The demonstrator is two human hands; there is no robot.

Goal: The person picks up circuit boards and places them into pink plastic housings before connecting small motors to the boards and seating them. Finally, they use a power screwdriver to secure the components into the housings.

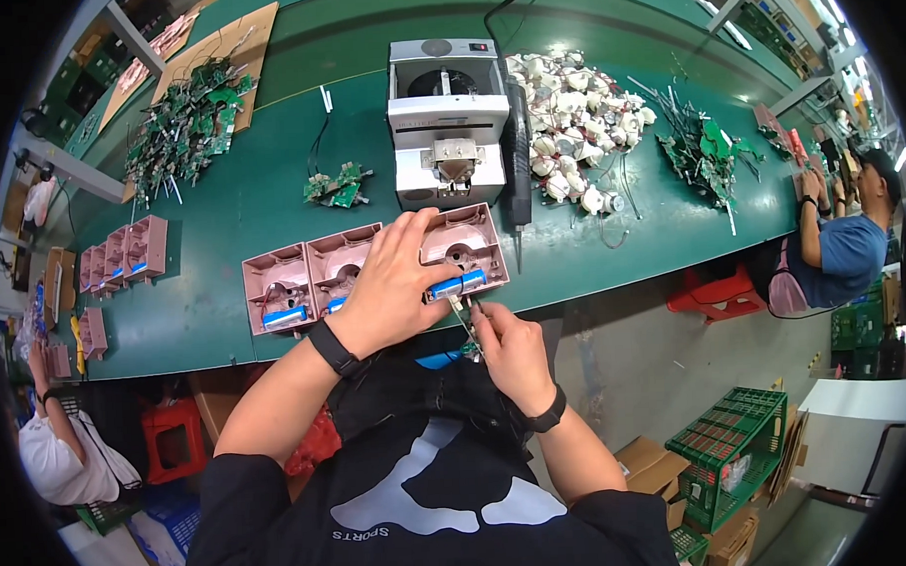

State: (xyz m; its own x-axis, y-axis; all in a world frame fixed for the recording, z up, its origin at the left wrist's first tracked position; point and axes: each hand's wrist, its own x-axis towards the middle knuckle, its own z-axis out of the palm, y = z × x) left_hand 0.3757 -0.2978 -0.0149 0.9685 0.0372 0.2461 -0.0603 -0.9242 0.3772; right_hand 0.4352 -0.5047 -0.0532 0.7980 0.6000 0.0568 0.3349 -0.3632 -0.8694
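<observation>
Three joined pink plastic housings point(275, 251) lie in a row at the table's front edge, each with a blue cylindrical battery point(285, 317) along its near side. My left hand point(398, 280) spans the right-hand housing from back to front. Its fingers are spread over the walls, and its thumb and forefinger are at the left end of that housing's blue battery point(460, 284). Just over the front edge, my right hand point(513, 349) is closed in a pinch on thin wires point(465, 320) beside a small pale piece. Its fingertips partly hide what they grip.
Behind the housings stands a white-and-grey machine point(448, 123), with a black electric screwdriver point(516, 156) beside it. White wired parts point(577, 119) are heaped to its right. Green circuit boards point(193, 117) lie left; another pile point(703, 150) lies right. Co-workers sit at both sides.
</observation>
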